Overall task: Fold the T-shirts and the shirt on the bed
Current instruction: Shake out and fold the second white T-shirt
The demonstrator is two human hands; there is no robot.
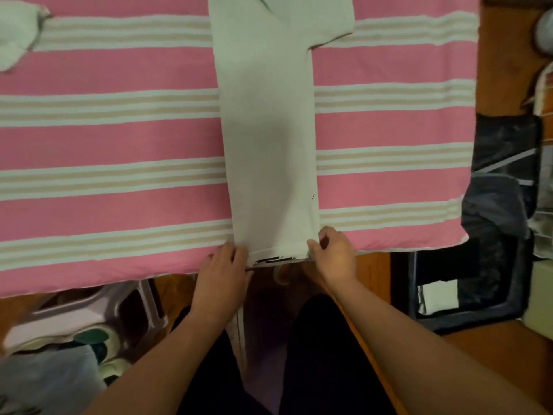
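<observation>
1. Head view: the pale cream cotton T-shirt (269, 139), folded into a long strip, lay on the pink striped bedspread (119, 139).
2. My left hand (223, 271) and right hand (333, 254) pinched its near hem corners at the bed's edge.

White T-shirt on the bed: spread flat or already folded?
Partly folded. The white T-shirt lies as a narrow lengthwise strip, one sleeve showing on the right; both hands, left and right, pinch its near hem.
</observation>
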